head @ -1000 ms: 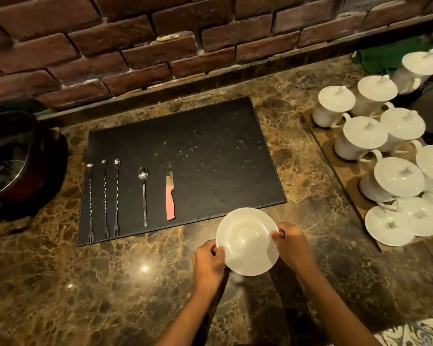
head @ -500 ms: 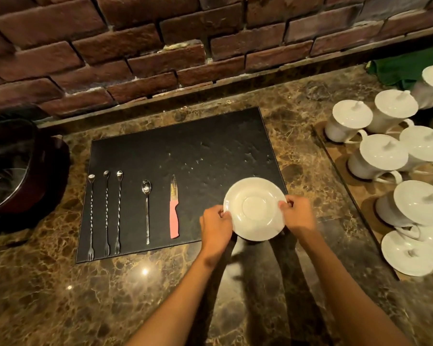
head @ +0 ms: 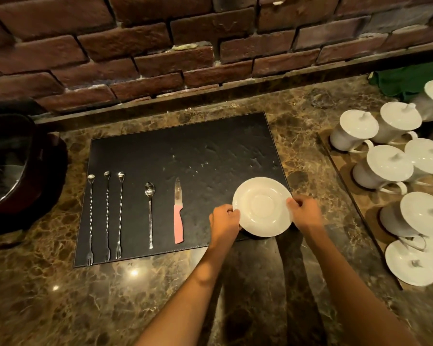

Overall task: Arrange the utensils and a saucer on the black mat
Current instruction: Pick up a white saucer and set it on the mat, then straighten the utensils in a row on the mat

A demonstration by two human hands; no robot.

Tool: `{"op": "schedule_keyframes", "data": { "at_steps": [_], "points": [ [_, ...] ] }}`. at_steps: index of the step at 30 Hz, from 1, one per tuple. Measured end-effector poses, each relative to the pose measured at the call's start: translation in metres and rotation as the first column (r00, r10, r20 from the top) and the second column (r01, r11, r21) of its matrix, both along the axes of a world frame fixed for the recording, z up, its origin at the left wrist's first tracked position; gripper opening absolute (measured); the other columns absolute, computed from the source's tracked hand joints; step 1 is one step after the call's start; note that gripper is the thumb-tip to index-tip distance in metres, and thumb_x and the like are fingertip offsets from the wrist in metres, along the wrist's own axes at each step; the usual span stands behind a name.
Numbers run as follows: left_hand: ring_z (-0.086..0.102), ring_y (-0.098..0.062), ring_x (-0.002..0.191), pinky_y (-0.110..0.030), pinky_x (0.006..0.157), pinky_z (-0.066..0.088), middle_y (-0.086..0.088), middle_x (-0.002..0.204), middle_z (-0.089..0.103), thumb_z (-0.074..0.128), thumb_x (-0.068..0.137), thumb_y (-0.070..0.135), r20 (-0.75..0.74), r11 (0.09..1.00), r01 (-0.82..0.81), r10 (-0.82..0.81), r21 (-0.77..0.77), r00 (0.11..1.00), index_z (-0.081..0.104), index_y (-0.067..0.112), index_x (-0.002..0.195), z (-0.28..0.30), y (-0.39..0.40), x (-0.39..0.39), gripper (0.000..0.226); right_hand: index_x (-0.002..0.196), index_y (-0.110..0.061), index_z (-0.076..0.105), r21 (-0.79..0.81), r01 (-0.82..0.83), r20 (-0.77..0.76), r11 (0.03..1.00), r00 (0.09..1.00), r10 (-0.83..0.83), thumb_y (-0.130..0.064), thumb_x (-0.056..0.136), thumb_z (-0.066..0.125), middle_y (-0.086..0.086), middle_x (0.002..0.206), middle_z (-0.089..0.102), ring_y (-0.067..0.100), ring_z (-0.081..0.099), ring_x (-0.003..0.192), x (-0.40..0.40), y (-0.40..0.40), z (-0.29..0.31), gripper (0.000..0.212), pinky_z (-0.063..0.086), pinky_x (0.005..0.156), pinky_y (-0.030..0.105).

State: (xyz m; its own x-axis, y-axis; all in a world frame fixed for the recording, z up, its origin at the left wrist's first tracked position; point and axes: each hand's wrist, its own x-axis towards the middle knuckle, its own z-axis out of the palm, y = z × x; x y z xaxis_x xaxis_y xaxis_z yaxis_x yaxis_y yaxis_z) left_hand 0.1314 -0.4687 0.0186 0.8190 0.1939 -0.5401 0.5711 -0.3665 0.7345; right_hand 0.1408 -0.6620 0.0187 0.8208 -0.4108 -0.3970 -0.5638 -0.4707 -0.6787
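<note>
A white saucer (head: 262, 206) is over the near right corner of the black mat (head: 185, 158). My left hand (head: 224, 223) grips its left rim and my right hand (head: 304, 212) grips its right rim. Whether the saucer rests on the mat or hovers just above it I cannot tell. On the mat's left part lie three long twisted bar forks (head: 106, 216) side by side. To their right lies a small spoon (head: 150, 213), then a pink-handled knife (head: 178, 213), all pointing away from me.
A brick wall runs along the back of the marble counter (head: 60, 295). A dark round vessel (head: 8, 166) sits at the left edge. At the right, a wooden board (head: 348, 176) carries several white lidded cups (head: 383, 168), with a green cloth (head: 405, 78) behind.
Both hands carried the saucer forward from above the counter's near edge to the mat's near right corner. The utensils stayed put.
</note>
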Motion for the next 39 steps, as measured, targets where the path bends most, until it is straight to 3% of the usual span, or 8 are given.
{"op": "schedule_keyframes", "data": {
  "at_steps": [4, 6, 10, 14, 21, 28, 33, 39],
  "points": [
    [0.061, -0.018, 0.064, -0.023, 0.057, 0.058, -0.013, 0.082, 0.065, 0.056, 0.101, 0.012, 0.048, 0.981, -0.147, 0.154, -0.129, 0.987, 0.063, 0.021, 0.084, 0.008, 0.044, -0.024, 0.020, 0.110, -0.011, 0.067, -0.035, 0.153, 0.014, 0.988, 0.988, -0.152, -0.019, 0.097, 0.047, 0.002, 0.088, 0.064, 0.014, 0.055, 0.075, -0.019, 0.011, 0.023, 0.025, 0.043, 0.070, 0.032],
    [0.065, -0.028, 0.070, -0.035, 0.065, 0.061, -0.016, 0.084, 0.067, 0.054, 0.100, 0.006, 0.117, 0.966, -0.223, 0.239, -0.132, 0.964, 0.067, 0.018, 0.090, 0.012, 0.087, -0.047, 0.020, 0.115, -0.008, 0.065, -0.135, 0.119, 0.074, 0.984, 0.991, -0.110, -0.014, 0.097, 0.047, 0.012, 0.105, 0.066, 0.022, 0.058, 0.087, -0.031, 0.025, 0.035, 0.026, 0.049, 0.078, 0.038],
    [0.067, -0.037, 0.101, -0.044, 0.094, 0.052, -0.016, 0.104, 0.073, 0.055, 0.097, 0.001, 0.293, 0.932, -0.319, 0.261, 0.171, 0.920, 0.073, 0.005, 0.107, 0.009, 0.193, -0.089, 0.020, 0.121, -0.004, 0.062, -0.209, 0.024, 0.193, 0.978, 0.981, 0.018, -0.008, 0.094, 0.050, 0.018, 0.126, 0.061, 0.032, 0.056, 0.117, -0.052, 0.081, 0.061, 0.030, 0.043, 0.105, 0.045],
    [0.060, -0.037, 0.116, -0.040, 0.104, 0.040, -0.020, 0.118, 0.067, 0.059, 0.096, 0.001, 0.336, 0.846, -0.345, 0.213, 0.407, 0.918, 0.067, -0.001, 0.122, 0.002, 0.294, -0.117, 0.027, 0.116, -0.002, 0.066, -0.163, -0.097, 0.205, 0.982, 0.970, 0.130, -0.003, 0.092, 0.053, 0.018, 0.121, 0.064, 0.032, 0.058, 0.113, -0.063, 0.155, 0.073, 0.027, 0.041, 0.102, 0.039],
    [0.042, -0.037, 0.142, -0.044, 0.117, 0.032, -0.020, 0.153, 0.046, 0.059, 0.100, 0.016, 0.205, 0.782, -0.028, -0.129, 0.623, 0.970, 0.047, 0.007, 0.150, -0.019, 0.424, -0.101, 0.052, 0.106, -0.004, 0.069, -0.094, -0.295, 0.152, 0.951, 0.940, 0.307, -0.002, 0.090, 0.056, 0.016, 0.109, 0.069, 0.031, 0.064, 0.103, -0.072, 0.294, 0.065, 0.021, 0.044, 0.091, 0.032],
    [0.024, -0.036, 0.154, -0.052, 0.121, 0.027, -0.015, 0.167, 0.026, 0.048, 0.104, 0.041, 0.083, 0.586, 0.221, -0.447, 0.780, 0.891, 0.033, 0.022, 0.159, -0.041, 0.467, -0.040, 0.060, 0.101, -0.008, 0.071, 0.008, -0.376, 0.107, 0.927, 0.922, 0.373, -0.006, 0.090, 0.057, 0.008, 0.095, 0.072, 0.024, 0.066, 0.092, -0.063, 0.413, 0.055, 0.018, 0.048, 0.083, 0.029],
    [0.027, -0.034, 0.153, -0.055, 0.122, 0.023, -0.006, 0.169, 0.025, 0.022, 0.102, 0.054, 0.049, 0.517, 0.278, -0.532, 0.809, 0.846, 0.026, 0.033, 0.161, -0.056, 0.474, -0.019, 0.062, 0.094, -0.011, 0.071, 0.012, -0.364, 0.043, 0.931, 0.931, 0.363, -0.007, 0.089, 0.056, 0.004, 0.078, 0.068, 0.028, 0.067, 0.082, -0.039, 0.466, 0.044, 0.016, 0.051, 0.077, 0.031],
    [0.035, -0.032, 0.150, -0.058, 0.119, 0.027, -0.005, 0.167, 0.031, 0.029, 0.098, 0.054, 0.117, 0.565, 0.232, -0.514, 0.791, 0.850, 0.033, 0.035, 0.158, -0.069, 0.476, -0.015, 0.062, 0.092, -0.016, 0.069, -0.102, -0.355, -0.016, 0.929, 0.934, 0.356, -0.010, 0.088, 0.056, 0.014, 0.095, 0.071, 0.031, 0.065, 0.096, 0.004, 0.503, 0.028, 0.015, 0.053, 0.086, 0.038]
  ]
}}
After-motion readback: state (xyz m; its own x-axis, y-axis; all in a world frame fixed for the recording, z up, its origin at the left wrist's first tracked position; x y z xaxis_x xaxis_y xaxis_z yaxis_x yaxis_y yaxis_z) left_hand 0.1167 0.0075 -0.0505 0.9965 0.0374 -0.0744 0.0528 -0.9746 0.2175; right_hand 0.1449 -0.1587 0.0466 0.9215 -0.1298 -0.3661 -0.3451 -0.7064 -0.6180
